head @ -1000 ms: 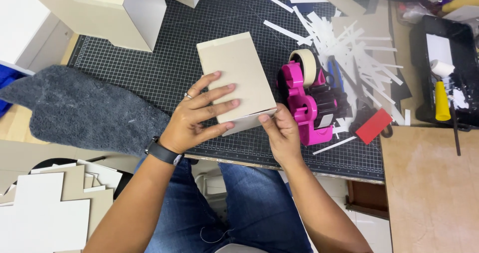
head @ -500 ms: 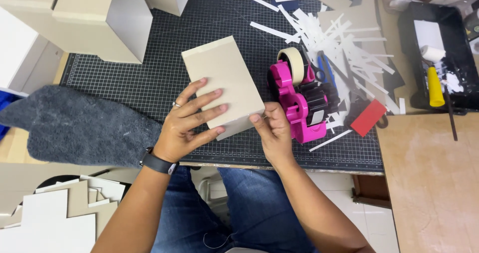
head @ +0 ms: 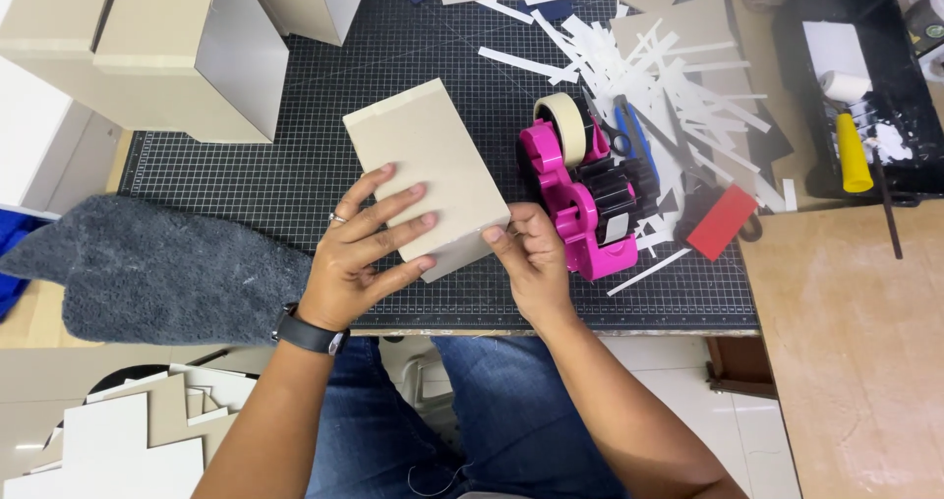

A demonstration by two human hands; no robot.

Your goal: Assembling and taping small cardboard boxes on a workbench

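Nearest the person, off the counter's near edge, a stack of pale board offcuts [head: 108,445] lies low at the left. On the counter, close to its near edge, a dark cutting mat [head: 295,179] with a grid carries the work.

The left hand [head: 359,258] lies flat with fingers spread on top of a small beige cardboard box [head: 425,170], pressing it down onto the mat; a ring and a dark wristwatch [head: 308,334] show on that arm. The right hand [head: 531,263] is loosely curled at the box's near right corner, its fingertips [head: 495,235] pinching that corner edge. The box sits tilted near the middle of the mat.

A grey fuzzy cloth [head: 147,268] lies to the left along the near edge. Just right of the right hand stands a pink tape dispenser [head: 575,199] with a roll of tape, and a red block [head: 723,222] lies beyond it.

Farther back, white paper strips [head: 678,86] are scattered over the mat. Larger beige boxes [head: 147,47] stand at the far left corner, and a black tray [head: 865,76] holding a yellow-handled roller [head: 851,135] sits at the far right.
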